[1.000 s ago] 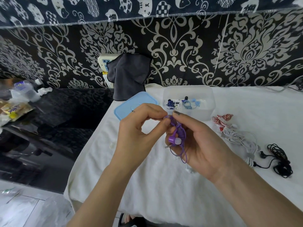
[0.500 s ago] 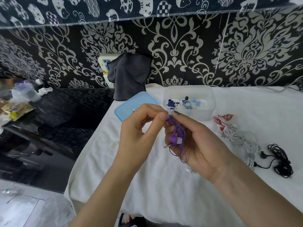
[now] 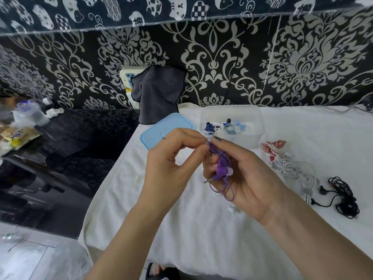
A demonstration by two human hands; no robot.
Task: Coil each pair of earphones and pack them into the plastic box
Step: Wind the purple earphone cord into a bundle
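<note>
A coiled bundle of purple earphones (image 3: 222, 168) lies in my right hand (image 3: 248, 176), whose fingers curl round it; the metal jack sticks out to the left. My left hand (image 3: 171, 162) pinches the top end of the purple cord between thumb and forefinger. Behind my hands stands the clear plastic box (image 3: 256, 120), with dark blue and light blue earphones (image 3: 224, 128) inside. Its blue lid (image 3: 159, 132) lies to the left of it. Red-and-white earphones (image 3: 272, 147), white earphones (image 3: 292, 168) and black earphones (image 3: 345, 197) lie loose on the white cloth at the right.
The white cloth (image 3: 201, 229) covers the table; its left edge drops to a dark glossy surface (image 3: 60, 158) with packets and a bottle. A dark grey cloth (image 3: 159, 93) hangs on the patterned wall behind the lid.
My left fingers have shifted slightly at the top of the purple cord. The bundle has stayed in my right hand, almost in the same place.
</note>
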